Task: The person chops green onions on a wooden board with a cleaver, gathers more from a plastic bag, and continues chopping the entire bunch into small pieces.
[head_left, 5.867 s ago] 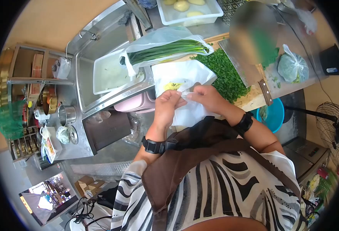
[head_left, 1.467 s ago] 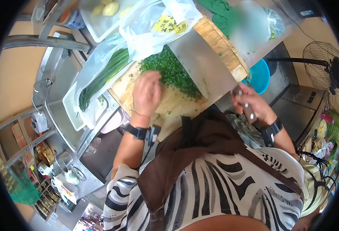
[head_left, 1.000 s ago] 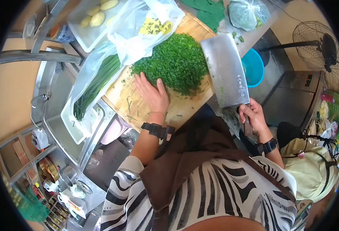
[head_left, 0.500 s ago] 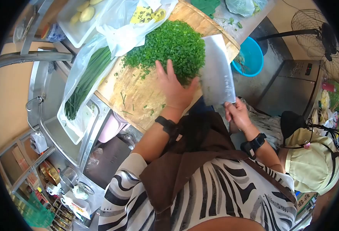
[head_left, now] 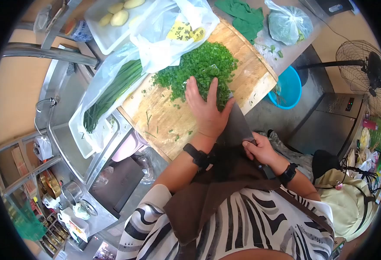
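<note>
A heap of chopped green onions lies on the wooden cutting board. My left hand rests against the near side of the heap, fingers spread and palm down. Around the handle of a cleaver my right hand is closed. The blade looks dark and slants from my right hand up to the heap's near right side, close by my left thumb. Its far end is partly hidden by my left hand and the onions. Whole green onions lie in a clear plastic bag left of the board.
White plastic bags overlap the board's far left corner. Beyond them, a white tray holds peeled potatoes. A sink is at left. On the right stand a blue bucket and a fan. A green cloth lies at the back.
The cleaver has turned from showing its broad, bright face to a darker, steeper angle, and drawn nearer my left hand. The heap's right side has been pushed inward. The camera view has shifted.
</note>
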Tool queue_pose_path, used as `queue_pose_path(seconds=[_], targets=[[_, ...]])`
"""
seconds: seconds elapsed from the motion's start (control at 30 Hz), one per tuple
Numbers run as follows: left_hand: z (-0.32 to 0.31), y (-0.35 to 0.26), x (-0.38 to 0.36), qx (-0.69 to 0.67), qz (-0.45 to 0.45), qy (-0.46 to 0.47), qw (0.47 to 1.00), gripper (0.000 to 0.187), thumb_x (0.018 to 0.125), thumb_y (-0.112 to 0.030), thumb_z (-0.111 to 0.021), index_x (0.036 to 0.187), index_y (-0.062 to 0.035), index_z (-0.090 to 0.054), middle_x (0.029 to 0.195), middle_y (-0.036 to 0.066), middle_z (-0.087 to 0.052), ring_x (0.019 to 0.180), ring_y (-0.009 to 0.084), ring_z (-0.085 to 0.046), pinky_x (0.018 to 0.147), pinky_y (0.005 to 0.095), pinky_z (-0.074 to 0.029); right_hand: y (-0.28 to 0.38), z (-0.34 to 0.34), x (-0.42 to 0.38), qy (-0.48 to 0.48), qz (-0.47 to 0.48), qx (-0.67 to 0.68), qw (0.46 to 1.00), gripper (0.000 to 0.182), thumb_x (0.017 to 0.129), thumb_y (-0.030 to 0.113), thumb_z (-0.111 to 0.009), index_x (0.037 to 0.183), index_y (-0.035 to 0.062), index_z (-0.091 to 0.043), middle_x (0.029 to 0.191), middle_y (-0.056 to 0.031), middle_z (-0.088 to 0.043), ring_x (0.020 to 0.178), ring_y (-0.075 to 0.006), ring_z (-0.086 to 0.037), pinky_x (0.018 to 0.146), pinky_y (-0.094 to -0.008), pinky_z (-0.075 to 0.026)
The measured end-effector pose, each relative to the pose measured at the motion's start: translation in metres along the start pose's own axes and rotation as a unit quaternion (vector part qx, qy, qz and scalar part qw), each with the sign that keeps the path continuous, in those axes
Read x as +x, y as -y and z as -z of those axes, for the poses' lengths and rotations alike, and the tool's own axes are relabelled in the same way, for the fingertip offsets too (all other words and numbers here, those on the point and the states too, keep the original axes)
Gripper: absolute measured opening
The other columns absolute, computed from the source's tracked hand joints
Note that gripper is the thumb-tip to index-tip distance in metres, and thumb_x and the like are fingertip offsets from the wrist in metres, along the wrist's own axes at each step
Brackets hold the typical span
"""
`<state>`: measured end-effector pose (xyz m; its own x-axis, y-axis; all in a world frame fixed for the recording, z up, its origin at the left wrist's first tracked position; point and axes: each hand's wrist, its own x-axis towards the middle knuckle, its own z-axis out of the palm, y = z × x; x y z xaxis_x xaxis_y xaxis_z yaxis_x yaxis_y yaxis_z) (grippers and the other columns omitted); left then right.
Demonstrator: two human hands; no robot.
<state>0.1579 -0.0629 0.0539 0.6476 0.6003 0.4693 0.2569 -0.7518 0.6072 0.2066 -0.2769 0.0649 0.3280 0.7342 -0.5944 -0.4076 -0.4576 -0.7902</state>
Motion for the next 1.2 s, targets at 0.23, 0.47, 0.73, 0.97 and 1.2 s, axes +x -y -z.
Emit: queue_pose_path(seconds=[0.23,0.47,0.73,0.97,1.2], targets=[[0.011,-0.013,0.071,0.03,-0.005,-0.033,0.999,0.065,0.076,-0.031,-0.076,0.131,-0.009,-0.05,0.144,0.03,-0.026,0.131,0.0509,-0.026,0.106,0.0566,-0.024,0.077,0.01,0.021,0.02,0.034,0.008,0.999,0.009,0.094,0.011,-0.054,0.098,0.0026,-0.053,0.06,-0.001,-0.051,0.047,-0.0087,-0.048,0.045,-0.0238,-0.04],[-0.006,0.05,0.155,0.115,0.016,-0.071,0.991,0.056,0.079,-0.034,-0.072,0.125,-0.0058,-0.056,0.137,0.03,-0.037,0.124,0.0471,-0.038,0.104,0.0501,-0.032,0.17,0.019,0.105,0.065,0.03,-0.087,0.994,0.017,0.092,0.017,-0.057,0.089,0.0023,-0.05,0.061,-0.0024,-0.052,0.049,-0.0106,-0.051,0.045,-0.0267,-0.042],[-0.045,0.139,0.218,0.137,0.226,0.076,0.962,0.056,0.083,-0.044,-0.064,0.122,-0.0043,-0.06,0.133,0.025,-0.047,0.127,0.0371,-0.042,0.105,0.0437,-0.033,0.193,0.041,0.138,0.106,-0.074,-0.038,0.991,0.017,0.092,0.018,-0.057,0.083,0.0042,-0.051,0.065,-0.0036,-0.052,0.05,-0.0122,-0.051,0.046,-0.0291,-0.044],[-0.042,0.162,0.235,-0.109,0.372,0.003,0.922,0.065,0.083,-0.048,-0.062,0.119,0.0068,-0.058,0.115,0.026,-0.062,0.106,0.0416,-0.059,0.097,0.0415,-0.043,0.188,0.073,0.116,0.036,-0.119,0.107,0.987,0.011,0.093,0.014,-0.057,0.089,0.0055,-0.05,0.069,-0.0042,-0.05,0.047,-0.0119,-0.046,0.043,-0.0277,-0.039],[-0.014,0.151,0.235,-0.018,0.269,0.15,0.951,0.043,0.089,-0.029,-0.059,0.112,0.0065,-0.061,0.109,0.028,-0.063,0.105,0.035,-0.061,0.088,0.0351,-0.047,0.194,0.073,0.113,0.039,-0.113,0.162,0.98,0.01,0.093,0.012,-0.056,0.092,0.0051,-0.05,0.068,-0.0047,-0.05,0.046,-0.0112,-0.044,0.041,-0.026,-0.036]])
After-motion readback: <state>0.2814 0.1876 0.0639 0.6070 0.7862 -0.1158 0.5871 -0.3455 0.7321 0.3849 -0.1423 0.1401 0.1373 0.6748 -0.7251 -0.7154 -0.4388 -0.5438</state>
